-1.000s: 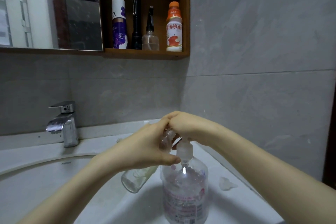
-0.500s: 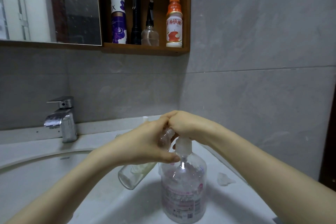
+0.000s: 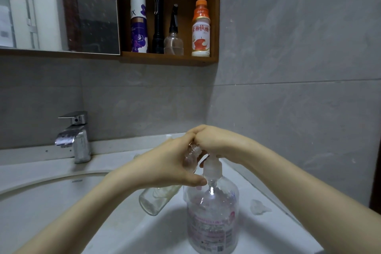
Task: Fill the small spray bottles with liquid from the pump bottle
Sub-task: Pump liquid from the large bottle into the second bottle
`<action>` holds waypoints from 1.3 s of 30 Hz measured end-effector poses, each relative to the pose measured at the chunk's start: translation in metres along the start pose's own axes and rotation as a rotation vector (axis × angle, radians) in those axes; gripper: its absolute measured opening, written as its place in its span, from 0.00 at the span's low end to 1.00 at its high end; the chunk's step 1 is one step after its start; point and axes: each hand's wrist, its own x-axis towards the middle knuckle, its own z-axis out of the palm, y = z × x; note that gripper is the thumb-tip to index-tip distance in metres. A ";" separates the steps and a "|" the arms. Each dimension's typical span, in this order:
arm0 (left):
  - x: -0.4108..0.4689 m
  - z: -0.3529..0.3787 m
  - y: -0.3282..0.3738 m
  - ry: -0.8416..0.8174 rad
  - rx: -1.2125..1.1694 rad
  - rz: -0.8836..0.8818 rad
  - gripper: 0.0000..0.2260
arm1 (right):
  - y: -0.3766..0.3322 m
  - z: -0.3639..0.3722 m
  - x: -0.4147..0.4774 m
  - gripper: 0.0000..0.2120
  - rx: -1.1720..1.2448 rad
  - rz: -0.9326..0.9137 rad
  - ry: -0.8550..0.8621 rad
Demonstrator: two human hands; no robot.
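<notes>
**Pump-Bottle Refill in Its Early Stage**

The left hand [image 3: 165,167] grips a tilted small spray bottle [image 3: 157,201], its neck raised to the spout of the pump bottle [image 3: 212,218]. The right hand [image 3: 214,140] curls over the pump head. The small bottle looks nearly empty. The pump bottle's pink label is unreadable. On a shelf above it, an orange-capped drink [image 3: 201,31] reads "养快线".

We log one pump bottle [image 3: 212,218], upright on the white tabletop [image 3: 274,233]. The left grip [image 3: 165,169] curls round a tilted small spray bottle [image 3: 157,200], its neck at the pump spout. The right grip [image 3: 214,140] curls over the pump head. We note a faucet [image 3: 77,140] behind, at left.
</notes>
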 end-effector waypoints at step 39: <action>-0.001 0.007 0.004 0.046 -0.297 0.038 0.37 | 0.022 0.007 -0.013 0.11 0.732 -0.154 0.173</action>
